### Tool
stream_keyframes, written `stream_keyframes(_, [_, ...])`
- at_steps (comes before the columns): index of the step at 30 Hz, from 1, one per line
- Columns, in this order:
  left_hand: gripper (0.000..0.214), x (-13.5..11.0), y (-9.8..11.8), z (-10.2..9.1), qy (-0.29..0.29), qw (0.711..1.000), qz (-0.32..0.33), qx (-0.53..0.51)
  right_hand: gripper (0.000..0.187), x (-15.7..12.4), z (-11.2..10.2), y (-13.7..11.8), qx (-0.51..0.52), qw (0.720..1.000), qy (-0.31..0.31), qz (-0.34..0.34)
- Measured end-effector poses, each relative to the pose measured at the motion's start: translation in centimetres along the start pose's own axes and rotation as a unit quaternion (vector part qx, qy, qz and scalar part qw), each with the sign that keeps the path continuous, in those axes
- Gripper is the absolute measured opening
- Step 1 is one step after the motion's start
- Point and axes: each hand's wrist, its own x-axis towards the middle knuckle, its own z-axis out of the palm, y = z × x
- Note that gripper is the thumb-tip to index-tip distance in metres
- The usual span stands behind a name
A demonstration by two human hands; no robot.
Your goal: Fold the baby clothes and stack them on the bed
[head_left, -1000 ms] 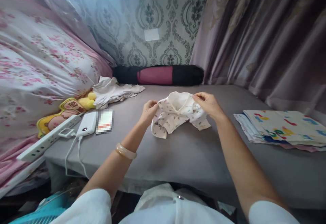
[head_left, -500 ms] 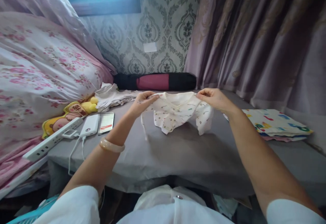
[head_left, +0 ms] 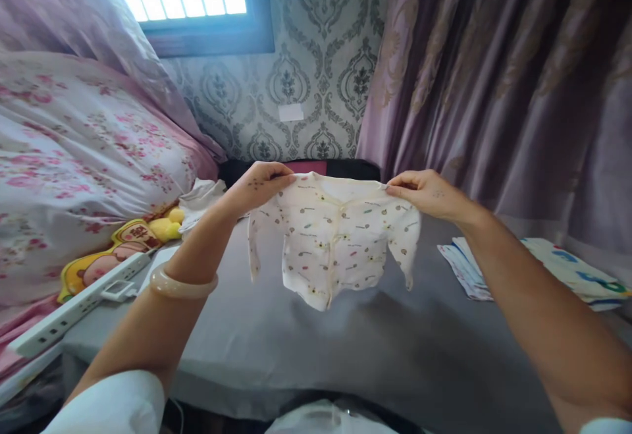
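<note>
A small white long-sleeved baby shirt [head_left: 340,243] with a scattered print and a cream neckline hangs spread out in front of me, above the grey-covered surface. My left hand [head_left: 259,187] pinches its left shoulder, and my right hand [head_left: 419,191] pinches the right shoulder. Both sleeves dangle at the sides, and the hem hangs free. A pale bangle [head_left: 182,286] circles my left wrist.
Folded printed cloths [head_left: 567,266] lie at the right, partly behind my right arm. At the left are a white power strip [head_left: 79,305], a yellow cartoon cushion [head_left: 111,256] and crumpled white clothes [head_left: 201,200]. A black and maroon roll [head_left: 311,167] rests by the wall.
The shirt has been raised and has unfurled, so its front and hem now hang fully in view. My hands still grip the shoulders. The view has tilted up slightly.
</note>
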Motion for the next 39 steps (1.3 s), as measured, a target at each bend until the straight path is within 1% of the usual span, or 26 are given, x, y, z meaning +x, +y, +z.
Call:
stream_keyframes(1, [0.025, 0.5, -0.2, 0.2, 0.041, 0.999, 0.024, 0.026, 0.033, 0.2, -0.2, -0.1, -0.004, 1.000, 0.022, -0.011])
stream_keyframes(2, [0.024, 0.9, -0.3, 0.4, 0.094, 0.993, 0.048, 0.045, 0.032, 0.5, -0.4, -0.1, -0.002, 0.998, 0.056, -0.023])
stream_keyframes(4, [0.022, 1.6, -0.4, 0.9, 0.202, 0.973, 0.084, 0.068, 0.028, 1.1, -0.6, 0.1, 0.011, 0.988, 0.146, -0.048])
stream_keyframes(5, [0.021, 1.9, -0.6, 1.2, 0.227, 0.967, 0.093, 0.073, 0.027, 1.4, -0.6, 0.4, 0.010, 0.983, 0.174, -0.061])
stream_keyframes(6, [0.019, 2.1, -0.8, 1.5, 0.222, 0.967, 0.096, 0.076, 0.026, 1.8, -0.4, 0.8, 0.001, 0.981, 0.178, -0.073])
stream_keyframes(7, [0.018, 2.5, -1.2, 1.9, 0.193, 0.974, 0.094, 0.076, 0.025, 2.1, -0.2, 1.4, -0.015, 0.983, 0.160, -0.084])
stream_keyframes(8, [0.017, 2.8, -1.7, 2.3, 0.158, 0.981, 0.086, 0.074, 0.024, 2.5, 0.2, 2.0, -0.034, 0.987, 0.128, -0.094])
stream_keyframes(9, [0.017, 3.1, -2.3, 2.8, 0.140, 0.985, 0.074, 0.069, 0.025, 2.8, 0.5, 2.7, -0.048, 0.989, 0.101, -0.101])
stream_keyframes(10, [0.017, 3.5, -2.9, 3.2, 0.147, 0.985, 0.059, 0.062, 0.024, 3.0, 0.9, 3.4, -0.052, 0.989, 0.095, -0.101])
stream_keyframes(12, [0.020, 4.2, -4.0, 4.0, 0.192, 0.980, 0.035, 0.040, 0.025, 3.4, 1.4, 4.7, -0.029, 0.987, 0.136, -0.086])
stream_keyframes(13, [0.021, 4.5, -4.4, 4.4, 0.189, 0.981, 0.029, 0.025, 0.025, 3.6, 1.6, 5.2, -0.016, 0.986, 0.152, -0.070])
stream_keyframes(14, [0.022, 4.8, -4.7, 4.6, 0.163, 0.986, 0.024, 0.008, 0.026, 3.7, 1.8, 5.7, -0.009, 0.987, 0.149, -0.054])
stream_keyframes(16, [0.025, 5.2, -5.1, 5.1, 0.104, 0.994, 0.008, -0.030, 0.026, 4.0, 2.1, 6.2, -0.010, 0.993, 0.108, -0.036])
stream_keyframes(17, [0.026, 5.3, -5.3, 5.2, 0.105, 0.993, -0.004, -0.048, 0.026, 4.2, 2.2, 6.3, -0.008, 0.995, 0.094, -0.034])
stream_keyframes(18, [0.027, 5.4, -5.3, 5.3, 0.126, 0.990, -0.019, -0.067, 0.027, 4.4, 2.3, 6.2, 0.001, 0.995, 0.094, -0.032])
stream_keyframes(19, [0.029, 5.3, -5.4, 5.3, 0.147, 0.985, -0.039, -0.088, 0.029, 4.6, 2.4, 6.2, 0.016, 0.994, 0.105, -0.027])
stream_keyframes(20, [0.031, 5.3, -5.4, 5.4, 0.151, 0.981, -0.061, -0.109, 0.032, 4.8, 2.5, 6.1, 0.033, 0.992, 0.118, -0.017])
stream_keyframes(21, [0.033, 5.2, -5.5, 5.4, 0.139, 0.978, -0.085, -0.132, 0.035, 5.1, 2.7, 6.0, 0.047, 0.991, 0.124, -0.002])
stream_keyframes(23, [0.035, 5.2, -5.7, 5.6, 0.099, 0.972, -0.125, -0.172, 0.040, 5.7, 3.2, 6.0, 0.060, 0.991, 0.112, 0.027])
stream_keyframes(24, [0.034, 5.3, -5.9, 5.8, 0.094, 0.969, -0.136, -0.183, 0.041, 6.0, 3.5, 6.1, 0.061, 0.992, 0.108, 0.035])
stream_keyframes(25, [0.033, 5.5, -6.1, 6.0, 0.103, 0.968, -0.140, -0.184, 0.041, 6.4, 3.8, 6.2, 0.059, 0.991, 0.113, 0.038])
stream_keyframes(27, [0.028, 6.0, -6.7, 6.6, 0.136, 0.967, -0.135, -0.165, 0.039, 6.9, 4.5, 6.4, 0.037, 0.989, 0.143, 0.028])
stream_keyframes(29, [0.022, 6.5, -7.1, 7.1, 0.171, 0.968, -0.130, -0.128, 0.035, 7.3, 5.2, 6.2, -0.010, 0.983, 0.182, 0.012])
stream_keyframes(32, [0.016, 6.8, -7.0, 7.7, 0.205, 0.970, -0.115, -0.060, 0.029, 7.5, 6.2, 5.5, -0.092, 0.967, 0.237, -0.008])
stream_keyframes(36, [0.016, 6.0, -6.0, 7.9, 0.227, 0.970, -0.079, 0.032, 0.029, 6.9, 7.1, 4.6, -0.181, 0.942, 0.278, -0.058])
stream_keyframes(39, [0.020, 5.0, -5.6, 7.8, 0.243, 0.966, -0.028, 0.078, 0.032, 6.1, 7.3, 4.7, -0.207, 0.929, 0.295, -0.084])
